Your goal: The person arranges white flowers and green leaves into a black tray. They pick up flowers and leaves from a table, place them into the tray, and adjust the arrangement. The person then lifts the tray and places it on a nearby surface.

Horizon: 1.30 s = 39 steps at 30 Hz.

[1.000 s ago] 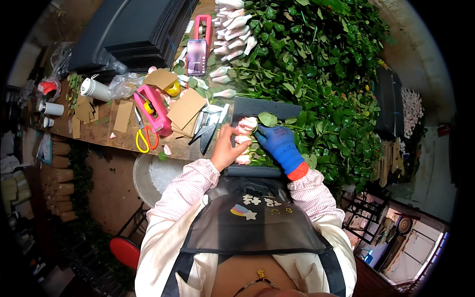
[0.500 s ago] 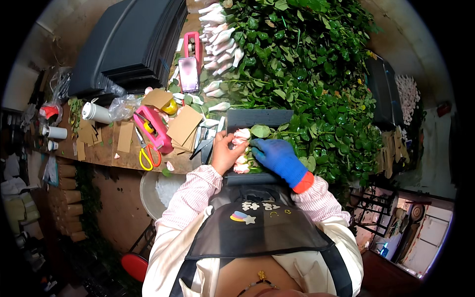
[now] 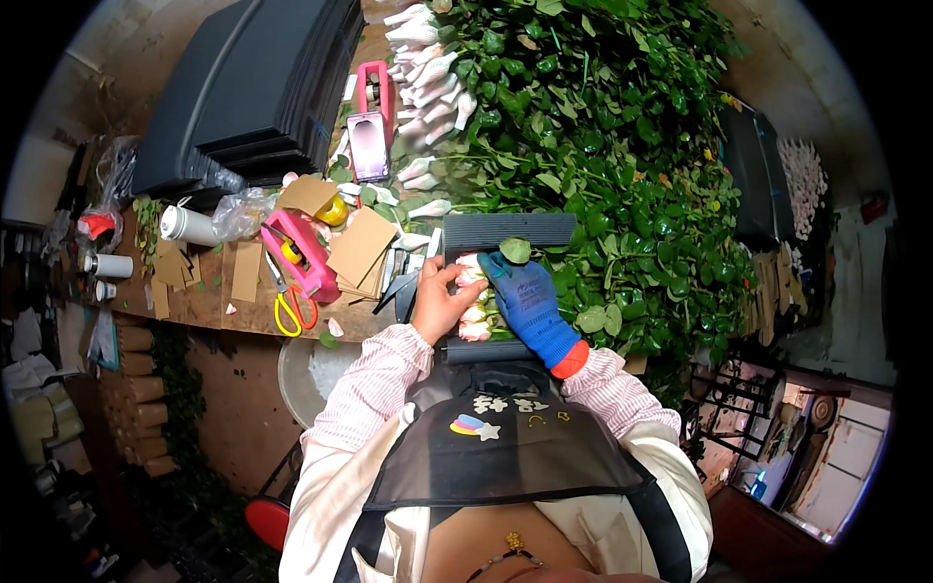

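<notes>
My bare left hand (image 3: 440, 297) has its curled fingers on the upper head of a row of pink roses (image 3: 473, 325). My right hand (image 3: 517, 299), in a blue glove with orange cuff, is closed at that same upper rose, below a round leaf (image 3: 515, 251). The roses lie between two dark ribbed pads (image 3: 508, 226), their stems running right into leafy stems (image 3: 632, 262). Just left are cardboard pieces (image 3: 356, 248) and dark-bladed shears (image 3: 393, 296).
Further left are a pink tape dispenser (image 3: 307, 255), yellow-red scissors (image 3: 287, 309) and a white cup (image 3: 188, 223). Behind stand dark sheet stacks (image 3: 253, 97), a phone (image 3: 368, 146) and wrapped rose heads (image 3: 428, 78). A tub (image 3: 306, 379) sits below the table's edge.
My right hand has moved up onto the top rose, tilting upright beneath the leaf. My left fingers stay at the roses. The view has shifted slightly.
</notes>
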Each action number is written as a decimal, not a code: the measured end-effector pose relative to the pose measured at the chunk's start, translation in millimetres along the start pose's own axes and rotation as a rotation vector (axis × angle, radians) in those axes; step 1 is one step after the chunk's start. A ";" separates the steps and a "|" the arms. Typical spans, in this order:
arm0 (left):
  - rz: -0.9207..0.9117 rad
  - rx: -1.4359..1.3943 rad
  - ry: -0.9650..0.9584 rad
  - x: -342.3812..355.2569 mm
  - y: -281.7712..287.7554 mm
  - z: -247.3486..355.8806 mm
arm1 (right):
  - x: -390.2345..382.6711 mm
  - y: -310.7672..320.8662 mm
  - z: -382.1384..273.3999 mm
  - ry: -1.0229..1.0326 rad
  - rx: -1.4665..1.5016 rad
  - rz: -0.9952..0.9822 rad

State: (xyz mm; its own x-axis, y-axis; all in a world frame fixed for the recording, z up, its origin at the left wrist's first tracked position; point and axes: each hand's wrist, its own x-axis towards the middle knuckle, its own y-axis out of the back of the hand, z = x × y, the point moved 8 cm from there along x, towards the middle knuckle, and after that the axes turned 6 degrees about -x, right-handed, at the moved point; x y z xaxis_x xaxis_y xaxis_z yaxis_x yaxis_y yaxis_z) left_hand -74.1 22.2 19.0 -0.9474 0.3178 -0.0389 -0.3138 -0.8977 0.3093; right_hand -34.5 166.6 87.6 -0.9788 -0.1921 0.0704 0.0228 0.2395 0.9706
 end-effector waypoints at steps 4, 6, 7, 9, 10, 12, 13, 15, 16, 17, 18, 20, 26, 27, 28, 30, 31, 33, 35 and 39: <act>-0.010 -0.046 0.009 -0.9 -2.5 -4.8 | -1.2 7.3 -4.6 0.055 0.095 0.011; -0.029 -0.104 0.035 -0.1 -5.4 -7.0 | -2.2 7.0 -4.6 0.080 0.147 0.032; -0.012 -0.085 0.027 -0.5 -6.8 -10.7 | -2.7 1.8 -3.1 0.094 0.153 0.064; -0.003 -0.046 0.049 -1.5 -7.0 -8.3 | -0.2 0.0 -1.7 0.120 0.163 0.073; -0.008 -0.047 0.058 -2.3 -6.0 -8.6 | 1.1 0.7 -4.5 0.130 0.114 0.040; -0.009 -0.056 0.071 -2.4 -2.6 -6.9 | 5.3 5.7 -11.3 0.159 0.007 -0.021; -0.001 -0.055 0.075 -2.6 -0.8 -3.8 | 11.6 5.9 -13.8 0.170 -0.073 -0.089; 0.061 0.014 0.047 -5.4 -0.7 3.1 | 25.8 22.5 -27.9 0.161 -0.158 -0.245; 0.057 0.062 0.027 -3.3 -4.2 -0.5 | 33.1 34.4 -39.6 0.145 -0.199 -0.320; 0.045 -0.010 0.046 -0.6 -9.3 -18.7 | 46.9 52.5 -62.9 0.212 -0.086 -0.181; 0.049 -0.076 -0.023 0.2 -11.3 -15.5 | 54.1 53.7 -79.3 0.348 0.022 0.026; 0.051 0.043 -0.296 1.7 -19.7 -3.0 | 83.5 41.1 -129.7 0.477 0.111 -0.003; -0.066 0.085 -0.350 -9.5 -47.7 -33.5 | 158.5 -142.2 -167.5 0.581 -0.514 -0.046; -0.037 0.079 -0.346 -11.9 -44.8 -31.3 | 159.7 -143.7 -173.0 0.563 -0.503 -0.113; -0.011 0.072 -0.345 -14.4 -43.0 -29.5 | 156.7 -141.1 -178.5 0.545 -0.492 -0.186; 0.029 0.061 -0.361 -18.0 -41.1 -31.9 | 149.6 -142.1 -179.5 0.553 -0.483 -0.260; 0.049 0.048 -0.371 -20.3 -41.8 -34.4 | 144.6 -142.6 -174.5 0.580 -0.485 -0.261; 0.118 0.015 -0.395 -24.4 -42.4 -40.5 | 139.4 -128.5 -166.8 0.627 -0.489 -0.264; 0.194 -0.018 -0.385 -19.7 -33.6 -40.2 | 145.5 -80.6 -168.3 0.553 -0.367 -0.158; 0.099 -0.072 -0.121 -3.0 -4.5 3.0 | 118.7 51.6 -113.0 0.296 0.069 0.154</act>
State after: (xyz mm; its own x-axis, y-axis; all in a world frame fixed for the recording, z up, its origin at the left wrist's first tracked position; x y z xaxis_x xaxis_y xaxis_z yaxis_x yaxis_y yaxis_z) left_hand -69.7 26.2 20.5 -0.9606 0.2575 0.1043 -0.2274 -0.9445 0.2373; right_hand -126.6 48.6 172.1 -0.8631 -0.4146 0.2883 0.1416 0.3492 0.9263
